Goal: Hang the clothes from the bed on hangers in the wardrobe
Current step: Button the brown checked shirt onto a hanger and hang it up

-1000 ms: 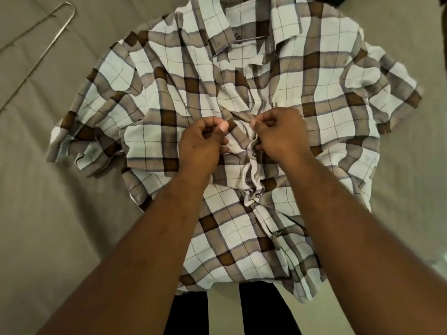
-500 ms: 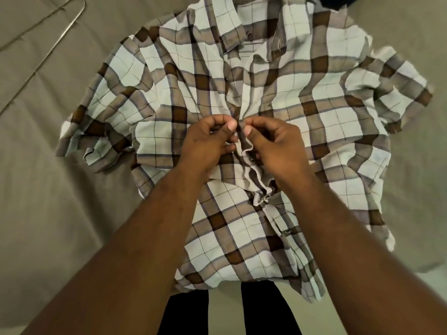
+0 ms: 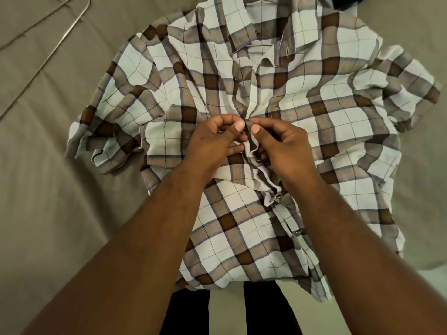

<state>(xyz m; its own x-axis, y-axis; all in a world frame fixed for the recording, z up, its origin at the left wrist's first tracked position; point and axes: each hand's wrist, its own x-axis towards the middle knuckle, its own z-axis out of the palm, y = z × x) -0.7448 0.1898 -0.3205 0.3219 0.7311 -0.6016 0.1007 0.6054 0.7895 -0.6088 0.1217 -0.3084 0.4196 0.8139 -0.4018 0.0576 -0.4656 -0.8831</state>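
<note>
Shirt (image 3: 338, 122): front-up on the bed (image 3: 48, 189), collar at 12 o'clock, hem at 6.
Placket (image 3: 251, 100): long axis runs 12 to 6, passing between the thumbs.
Left hand (image 3: 212, 143): fingers clamped on the placket's 9 o'clock edge.
Right hand (image 3: 283, 146): pinches the 3 o'clock edge; both hands are equally near.
Hanger (image 3: 60, 37): on the bed at 10 o'clock, well apart.
</note>
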